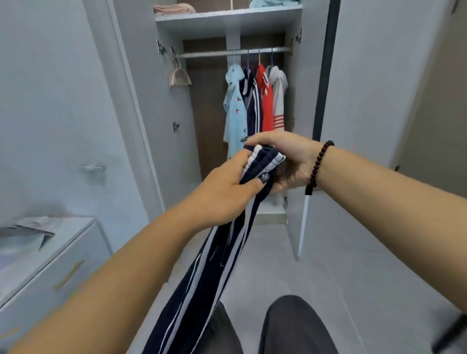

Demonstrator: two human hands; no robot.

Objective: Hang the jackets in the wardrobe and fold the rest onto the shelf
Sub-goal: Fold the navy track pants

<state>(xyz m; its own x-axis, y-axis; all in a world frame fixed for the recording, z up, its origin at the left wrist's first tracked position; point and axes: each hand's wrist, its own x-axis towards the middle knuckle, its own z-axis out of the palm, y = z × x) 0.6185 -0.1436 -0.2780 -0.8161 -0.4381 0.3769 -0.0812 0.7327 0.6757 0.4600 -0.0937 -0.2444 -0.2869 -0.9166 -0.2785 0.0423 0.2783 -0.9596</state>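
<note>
A navy garment with white stripes (202, 278) hangs long from my hands down past my legs. My left hand (227, 192) grips its bunched upper end, thumb across the fabric. My right hand (285, 161) holds the same end from the right, fingers curled over the top. Both hands are in front of the open wardrobe (294, 106). On its rail (214, 53) hang several jackets: light blue (235, 108), navy striped (252, 108), red (267, 106) and grey (278, 96). The shelf (227, 17) above holds folded pink (174, 8) and light blue (273, 3) clothes.
An empty pink hanger (179, 77) hangs at the rail's left end. A white dresser (45, 257) at lower left carries a grey garment (32, 227). The wardrobe doors (379, 101) stand open on both sides. Pale floor (278, 265) lies between me and the wardrobe.
</note>
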